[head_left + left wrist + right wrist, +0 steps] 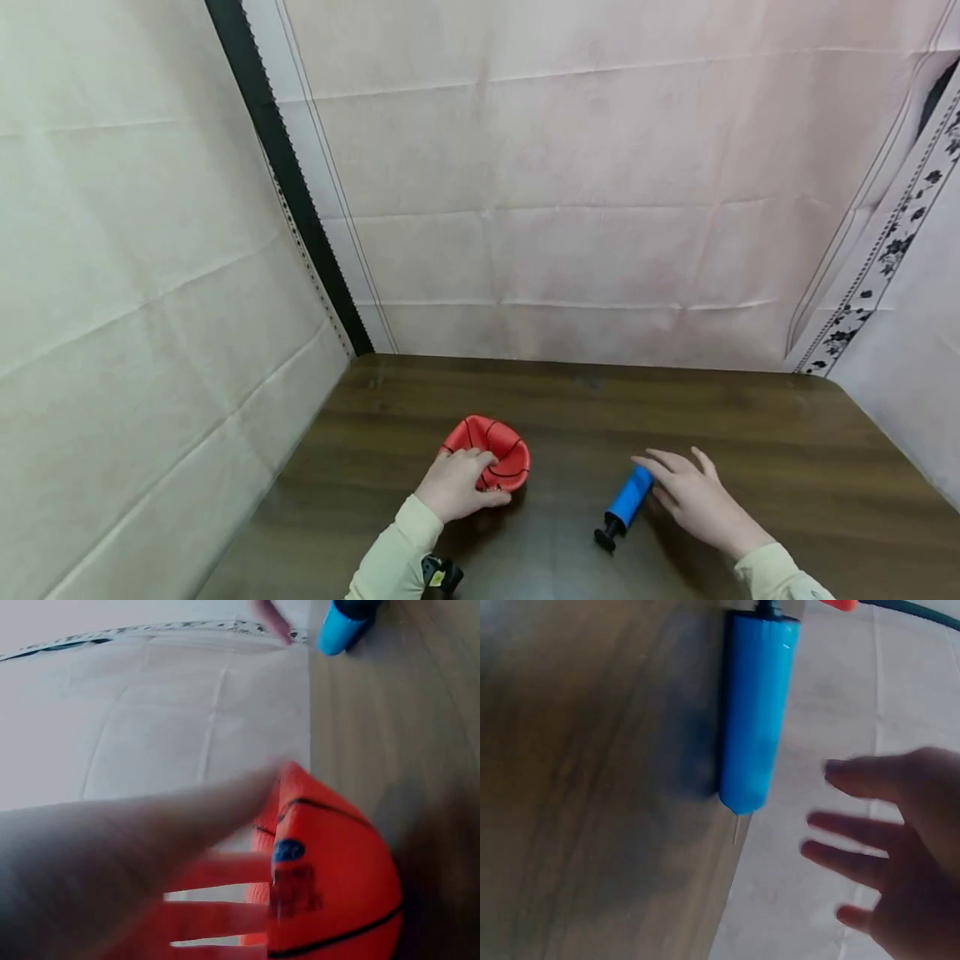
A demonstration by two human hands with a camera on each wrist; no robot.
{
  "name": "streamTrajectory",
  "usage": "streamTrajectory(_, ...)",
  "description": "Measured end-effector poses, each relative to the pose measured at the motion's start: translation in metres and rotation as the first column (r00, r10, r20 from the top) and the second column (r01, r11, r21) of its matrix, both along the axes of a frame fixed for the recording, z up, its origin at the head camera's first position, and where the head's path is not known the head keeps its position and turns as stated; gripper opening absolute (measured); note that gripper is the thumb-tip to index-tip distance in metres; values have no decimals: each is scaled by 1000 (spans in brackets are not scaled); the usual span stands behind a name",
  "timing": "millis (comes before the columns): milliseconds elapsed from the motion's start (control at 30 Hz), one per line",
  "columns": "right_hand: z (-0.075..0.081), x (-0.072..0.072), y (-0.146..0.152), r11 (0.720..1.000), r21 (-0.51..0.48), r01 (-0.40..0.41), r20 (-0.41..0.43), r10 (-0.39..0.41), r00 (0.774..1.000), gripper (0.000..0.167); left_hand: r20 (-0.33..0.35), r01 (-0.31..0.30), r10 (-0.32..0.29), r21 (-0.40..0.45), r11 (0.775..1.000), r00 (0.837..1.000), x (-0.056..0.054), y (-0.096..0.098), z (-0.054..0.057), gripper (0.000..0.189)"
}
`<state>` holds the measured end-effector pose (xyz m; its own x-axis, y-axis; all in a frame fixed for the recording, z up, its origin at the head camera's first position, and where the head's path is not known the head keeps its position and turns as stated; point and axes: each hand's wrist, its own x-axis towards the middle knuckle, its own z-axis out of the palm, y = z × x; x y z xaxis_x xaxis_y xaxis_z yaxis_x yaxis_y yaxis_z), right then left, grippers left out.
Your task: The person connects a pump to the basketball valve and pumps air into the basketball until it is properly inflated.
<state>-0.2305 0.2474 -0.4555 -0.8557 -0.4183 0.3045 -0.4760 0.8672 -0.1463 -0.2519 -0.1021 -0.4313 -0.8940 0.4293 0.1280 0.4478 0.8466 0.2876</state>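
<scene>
A deflated red basketball (510, 454) with black lines, caved in like a bowl, sits on the table left of the middle. My left hand (459, 486) pinches its near rim, fingers inside the hollow and thumb outside. The left wrist view shows the ball's (337, 877) outer side with a small dark blue mark. To the right lies a blue hand pump (630, 498) with a black handle toward me. In the right wrist view a thin needle (736, 829) sticks out of its end. My right hand (697, 504), fingers spread, hovers beside the pump's far end.
The brown wooden table (570, 400) is bordered by pale creased cloth walls (562, 208) at the back and both sides. A black strip (300, 192) runs down the back left corner, a floral band (877, 267) down the right one.
</scene>
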Motion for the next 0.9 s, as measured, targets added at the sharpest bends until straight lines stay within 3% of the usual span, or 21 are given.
streamTrajectory(100, -3, -1, -1, 992, 61, -112, 62, 108, 992, 52, 56, 45, -40, -86, 995, 998, 2, -6, 2, 49)
streamTrajectory(167, -6, -1, -2, 985, 70, -155, 112, 147, 983, 51, 60, 65, -59, -113, 991, 996, 2, -8, -1, 48)
streamTrajectory(333, -13, -2, -5, 972, 75, -223, 139, 211, 967, 43, 40, 108, -106, -31, 994, 994, -5, -7, -17, 22)
streamTrajectory(433, -19, -5, -7, 959, 98, -266, 110, 255, 961, 43, -45, 110, -108, 33, 993, 993, -10, -3, -25, 9)
streamTrajectory(533, -25, -4, -9, 955, 111, -274, 77, 267, 961, 42, -137, 91, -83, 54, 994, 987, -13, 1, -29, 16)
streamTrajectory(667, -31, 0, -13, 964, 94, -251, -20, 254, 967, 43, -172, 60, -43, 92, 994, 984, -15, 6, -34, 12)
streamTrajectory(800, -27, 2, -19, 979, 2, -202, -139, 200, 970, 44, -241, 32, -5, 111, 993, 970, -17, 13, -37, 5)
streamTrajectory(900, -12, 0, -30, 978, -144, -150, -181, 123, 976, 44, -302, 12, 34, 149, 989, 953, -18, 19, -39, 1)
